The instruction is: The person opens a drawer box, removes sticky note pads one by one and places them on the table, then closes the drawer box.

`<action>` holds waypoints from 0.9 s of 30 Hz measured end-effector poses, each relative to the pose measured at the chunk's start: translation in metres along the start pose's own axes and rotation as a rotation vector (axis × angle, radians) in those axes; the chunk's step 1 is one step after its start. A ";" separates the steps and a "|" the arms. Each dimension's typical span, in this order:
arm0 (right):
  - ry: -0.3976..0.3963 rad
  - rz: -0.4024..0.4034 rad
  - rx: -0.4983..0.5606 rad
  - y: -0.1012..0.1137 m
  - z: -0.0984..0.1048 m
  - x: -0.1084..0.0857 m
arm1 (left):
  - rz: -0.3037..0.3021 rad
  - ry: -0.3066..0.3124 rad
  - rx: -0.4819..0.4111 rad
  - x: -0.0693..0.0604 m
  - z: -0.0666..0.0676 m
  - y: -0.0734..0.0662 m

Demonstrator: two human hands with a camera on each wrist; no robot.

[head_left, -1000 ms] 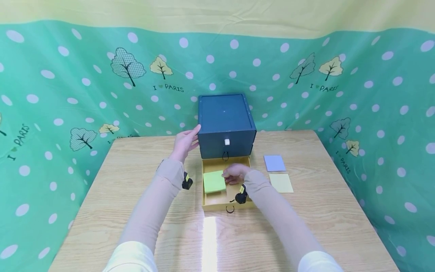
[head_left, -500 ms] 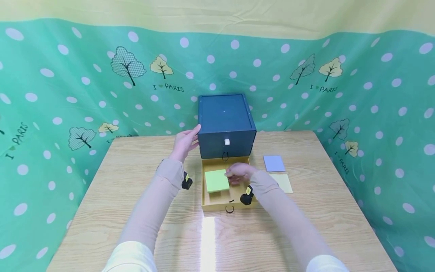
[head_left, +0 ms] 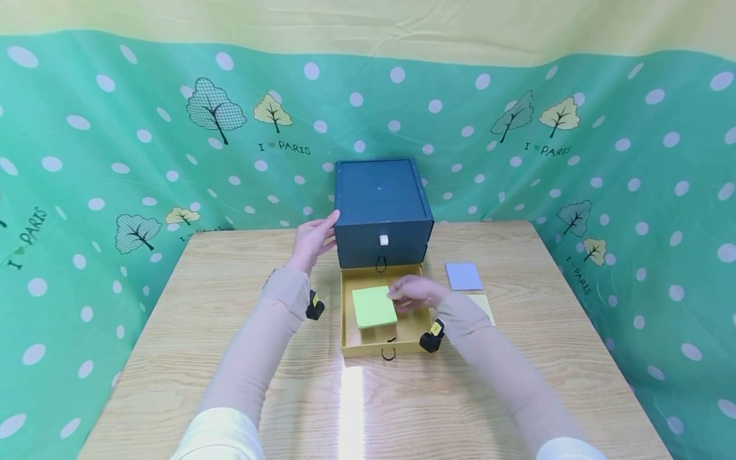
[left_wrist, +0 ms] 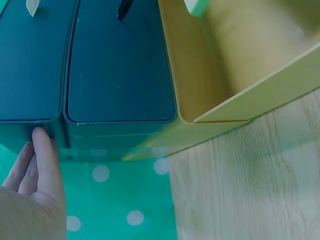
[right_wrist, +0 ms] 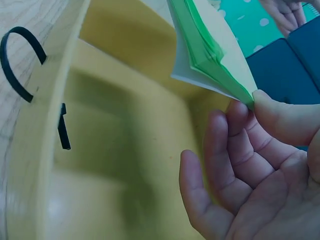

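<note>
A green sticky note pad hangs above the pulled-out yellow drawer. My right hand pinches it by one edge. In the right wrist view the thumb and index finger grip a corner of the pad, while the other fingers are loosely bent. My left hand rests against the left side of the dark blue drawer cabinet. Its fingers look fairly straight in the left wrist view, touching the cabinet side. Inside the drawer only bare floor shows.
To the right of the drawer lie a blue note pad and a pale yellow note pad, partly hidden by my right forearm. A black loop handle sticks out of the drawer front. A patterned curtain stands behind the table.
My right hand has moved to the right with the green sticky note pad, from the drawer's left side toward its middle. My left hand has stayed on the cabinet.
</note>
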State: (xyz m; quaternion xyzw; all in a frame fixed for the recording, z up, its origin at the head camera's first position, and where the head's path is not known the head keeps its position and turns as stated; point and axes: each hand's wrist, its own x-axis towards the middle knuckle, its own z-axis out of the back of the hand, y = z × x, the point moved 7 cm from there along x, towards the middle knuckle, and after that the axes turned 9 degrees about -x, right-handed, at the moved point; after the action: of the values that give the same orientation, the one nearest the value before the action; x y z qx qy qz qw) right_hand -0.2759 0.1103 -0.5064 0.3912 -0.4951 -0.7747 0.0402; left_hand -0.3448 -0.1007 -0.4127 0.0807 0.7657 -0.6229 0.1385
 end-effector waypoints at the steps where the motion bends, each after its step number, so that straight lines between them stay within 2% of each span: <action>1: 0.004 0.006 0.005 0.000 0.000 -0.002 | 0.000 0.000 0.002 0.000 0.000 0.000; 8: 0.028 0.042 0.019 -0.005 0.005 -0.014 | 0.001 -0.002 0.013 0.000 0.000 0.000; 17: 0.120 0.099 0.059 -0.016 0.013 -0.022 | -0.006 0.006 0.006 0.000 0.000 -0.001; 27: 0.127 0.120 0.113 -0.027 0.030 -0.041 | 0.003 0.007 0.003 0.000 0.000 -0.001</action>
State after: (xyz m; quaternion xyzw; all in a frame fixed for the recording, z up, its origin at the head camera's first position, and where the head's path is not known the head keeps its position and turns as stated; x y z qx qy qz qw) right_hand -0.2578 0.1642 -0.4985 0.4108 -0.5569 -0.7155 0.0960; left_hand -0.3446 -0.1012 -0.4121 0.0842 0.7651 -0.6236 0.1368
